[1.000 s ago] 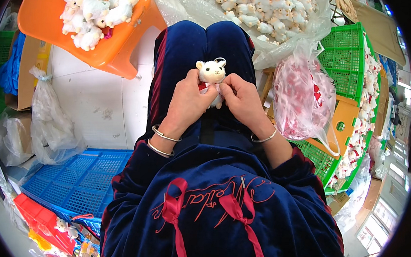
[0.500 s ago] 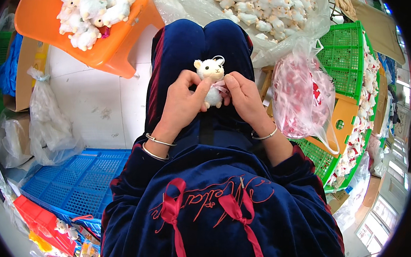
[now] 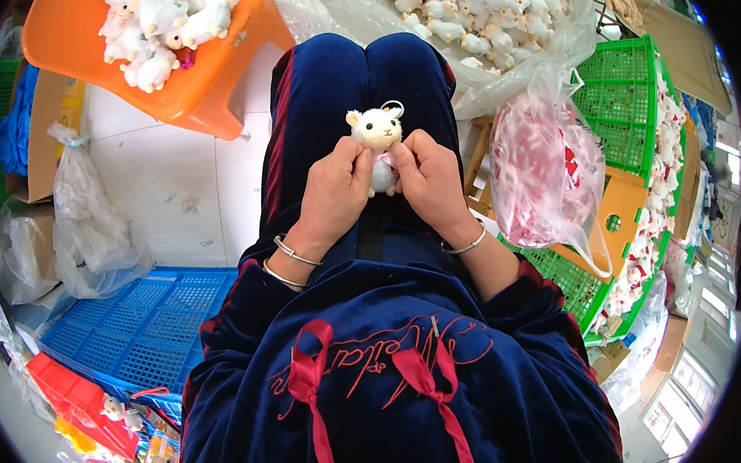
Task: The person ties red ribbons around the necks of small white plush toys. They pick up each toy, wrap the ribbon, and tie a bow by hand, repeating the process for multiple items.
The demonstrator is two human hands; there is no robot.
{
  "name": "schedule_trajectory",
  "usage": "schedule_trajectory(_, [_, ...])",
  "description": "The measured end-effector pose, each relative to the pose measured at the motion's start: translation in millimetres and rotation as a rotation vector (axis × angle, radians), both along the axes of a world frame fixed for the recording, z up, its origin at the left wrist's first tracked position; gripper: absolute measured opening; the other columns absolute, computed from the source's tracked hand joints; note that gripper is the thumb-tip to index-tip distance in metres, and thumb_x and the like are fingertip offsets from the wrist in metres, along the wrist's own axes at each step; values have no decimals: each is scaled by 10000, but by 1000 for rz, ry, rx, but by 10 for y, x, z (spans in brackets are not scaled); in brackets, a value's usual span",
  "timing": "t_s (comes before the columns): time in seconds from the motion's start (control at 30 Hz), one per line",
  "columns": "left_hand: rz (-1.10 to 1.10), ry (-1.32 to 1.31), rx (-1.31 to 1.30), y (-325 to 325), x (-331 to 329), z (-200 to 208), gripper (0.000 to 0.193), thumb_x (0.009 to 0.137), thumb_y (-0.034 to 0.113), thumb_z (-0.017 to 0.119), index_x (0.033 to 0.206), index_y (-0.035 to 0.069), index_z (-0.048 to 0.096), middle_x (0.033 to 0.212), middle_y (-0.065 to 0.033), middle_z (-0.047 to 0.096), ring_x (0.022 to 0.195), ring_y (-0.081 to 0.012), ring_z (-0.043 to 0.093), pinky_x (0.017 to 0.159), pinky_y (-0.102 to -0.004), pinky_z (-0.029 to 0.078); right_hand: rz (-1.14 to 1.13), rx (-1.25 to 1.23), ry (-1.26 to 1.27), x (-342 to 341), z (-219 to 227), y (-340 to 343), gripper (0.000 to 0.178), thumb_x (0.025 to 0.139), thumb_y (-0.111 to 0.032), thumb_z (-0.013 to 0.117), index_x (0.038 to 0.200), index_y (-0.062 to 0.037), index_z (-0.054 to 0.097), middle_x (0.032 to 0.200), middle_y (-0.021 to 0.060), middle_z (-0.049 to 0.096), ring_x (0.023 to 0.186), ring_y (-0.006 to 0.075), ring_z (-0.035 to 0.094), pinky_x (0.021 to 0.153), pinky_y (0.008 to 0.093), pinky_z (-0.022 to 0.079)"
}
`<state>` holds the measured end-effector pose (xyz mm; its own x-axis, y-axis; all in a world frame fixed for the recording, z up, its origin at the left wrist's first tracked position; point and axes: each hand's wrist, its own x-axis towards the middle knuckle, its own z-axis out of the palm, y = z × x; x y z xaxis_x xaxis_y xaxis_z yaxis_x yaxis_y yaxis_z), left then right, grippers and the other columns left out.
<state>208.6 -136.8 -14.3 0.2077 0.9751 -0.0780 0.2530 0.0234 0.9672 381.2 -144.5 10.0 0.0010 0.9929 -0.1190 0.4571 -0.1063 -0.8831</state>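
Above my lap, a small plush sheep [image 3: 377, 129] with a cream face, a pale blue body and a white loop on its head is held upright between both hands. My left hand [image 3: 336, 185] is closed on its left side, thumb at the neck. From the other side my right hand [image 3: 431, 177] pinches at the chest, fingers and thumb pressed together. A pink ribbon [image 3: 384, 158] shows at the neck between the thumbs; its ends are mostly hidden by the fingers.
An orange stool [image 3: 64, 29] at the far left bears several plush sheep [image 3: 161, 15]. More plush toys [image 3: 483, 14] lie on clear plastic sheeting ahead. At right stand a bag of pink and red pieces [image 3: 546, 163] and green crates [image 3: 617, 85]. A blue crate [image 3: 137, 322] is at lower left.
Both hands have drawn closer together at the sheep's neck. The pink ribbon, spread out toward the right hand before, is now mostly covered by the fingers.
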Motion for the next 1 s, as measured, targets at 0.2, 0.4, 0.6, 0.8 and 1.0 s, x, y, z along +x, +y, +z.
schedule_trajectory(0.2, [-42, -112, -379, 64, -139, 372, 298, 993, 155, 668, 1201, -6, 528, 1012, -158, 736, 571, -139, 618, 529, -271, 490, -12, -314, 261, 252, 218, 96, 376, 1117, -314, 488, 916, -22, 616, 815, 64, 678, 531, 85, 575, 494, 231, 430])
schedule_trajectory(0.4, [-213, 167, -173, -1, -149, 259, 894, 851, 128, 797, 1555, -31, 269, 1249, -228, 669, 779, -148, 685, 705, -248, 544, -13, -295, 235, 363, 245, 32, 298, 1061, -279, 594, 1043, 15, 640, 882, 79, 710, 561, 95, 597, 534, 242, 479])
schedule_trajectory(0.6, [-91, -179, -131, -32, -31, 168, 900, 842, 95, 784, 1568, 0, 260, 1225, -238, 664, 1019, -319, 730, 879, -370, 577, 125, -123, 133, 190, 226, -56, 583, 866, -276, 818, 1298, 31, 576, 1169, 161, 705, 934, 212, 719, 813, 338, 563])
schedule_trajectory(0.8, [-253, -191, -120, -2, 83, 554, 841, 852, -7, 747, 1571, 11, 312, 1245, -119, 657, 797, -104, 667, 717, -241, 547, 30, -136, 211, 363, 425, 39, 584, 823, -307, 829, 1260, 14, 613, 1113, 154, 717, 1014, 237, 700, 916, 366, 545])
schedule_trajectory(1.0, [-39, -181, 5, 266, -336, 410, 638, 968, -59, 577, 1558, 13, 345, 1524, -142, 514, 848, -107, 656, 790, -258, 557, -425, 302, -53, 2359, 744, -304, 337, 1014, -260, 619, 1234, -5, 611, 1128, 114, 699, 1022, 200, 659, 864, 342, 556])
